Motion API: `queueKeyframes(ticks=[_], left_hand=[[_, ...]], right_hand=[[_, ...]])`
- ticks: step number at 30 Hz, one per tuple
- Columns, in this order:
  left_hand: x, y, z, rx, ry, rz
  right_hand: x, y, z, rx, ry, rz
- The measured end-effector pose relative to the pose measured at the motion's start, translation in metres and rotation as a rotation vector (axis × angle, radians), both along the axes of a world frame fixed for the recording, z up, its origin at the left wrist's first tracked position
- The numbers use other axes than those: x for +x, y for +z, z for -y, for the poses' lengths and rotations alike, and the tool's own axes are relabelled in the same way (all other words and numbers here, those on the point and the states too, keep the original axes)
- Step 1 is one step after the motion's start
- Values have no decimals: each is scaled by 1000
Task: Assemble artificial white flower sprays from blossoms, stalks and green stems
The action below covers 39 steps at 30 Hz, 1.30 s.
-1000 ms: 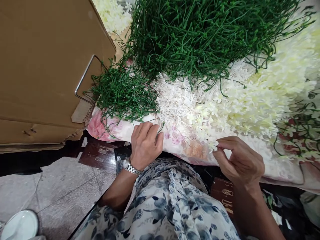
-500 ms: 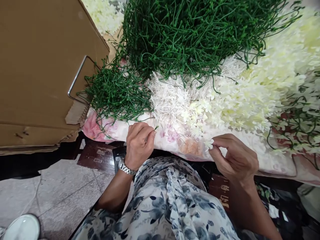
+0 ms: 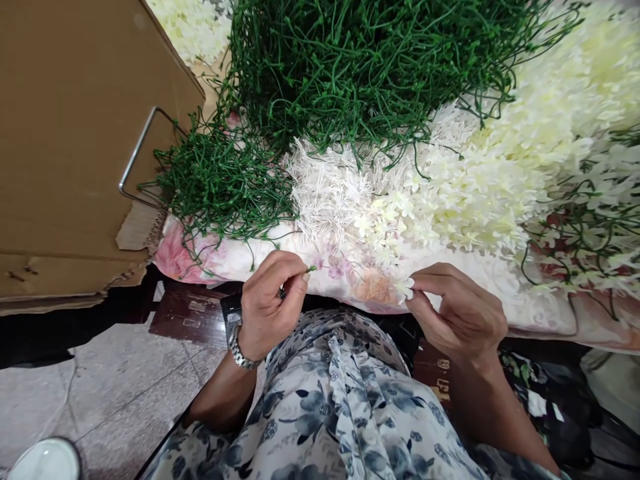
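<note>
My left hand (image 3: 274, 301) is closed in a pinch on a thin green plastic stem (image 3: 311, 269), whose tip pokes out past the thumb and forefinger. Between the thumb and fingers of my right hand (image 3: 457, 313) is a small white artificial flower (image 3: 404, 288). The two hands are apart, above the front edge of a flower-printed cloth (image 3: 280, 240). Ahead of my left hand lies a small heap of green stems (image 3: 225, 183). White thin pieces (image 3: 330, 193) and a spread of cream artificial flowers (image 3: 460, 200) lie beyond my right hand.
A large pile of green stems (image 3: 370, 73) rises at the back. On the left stands a cardboard box (image 3: 85, 133) with a bent metal wire (image 3: 137, 150) beside it. Finished-looking stems with white flowers (image 3: 590, 247) lie at the right. A round white object (image 3: 45, 461) is on the floor.
My left hand has turned slightly, and the pinched stem tip now sits lower and closer to the fingers. My right hand still holds the flower. The whole view has shifted a little.
</note>
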State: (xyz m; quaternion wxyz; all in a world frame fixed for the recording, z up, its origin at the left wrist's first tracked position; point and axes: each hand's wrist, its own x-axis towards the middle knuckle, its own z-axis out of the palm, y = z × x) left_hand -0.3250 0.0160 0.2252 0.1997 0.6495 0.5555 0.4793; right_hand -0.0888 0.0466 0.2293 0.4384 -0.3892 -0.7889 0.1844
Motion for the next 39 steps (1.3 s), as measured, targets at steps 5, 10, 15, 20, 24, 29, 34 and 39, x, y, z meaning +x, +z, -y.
queueKeyframes(ticks=[5,10,15,20,24,29,34,39], left_hand=[[11,6,9,-128,-149,275],[22,3,8,-257,-363,421],[31,-2,3,-236,-417,413],[35,-6,0,-178,-446,338],[36,-7,-1,-146,-460,285],[37,-7,-3,-131,-462,235],[39,-14,-7,-102,-462,219],[42,-25,-10,-82,-461,227]], right_hand=[[-20,14,1,-66,166,-66],[-28,20,0,-125,254,-38],[-19,19,2,-143,301,8],[-13,19,4,-122,320,103],[-11,18,5,-56,298,180],[-10,16,5,0,283,261],[-10,9,6,43,266,298],[-12,-5,9,10,235,262]])
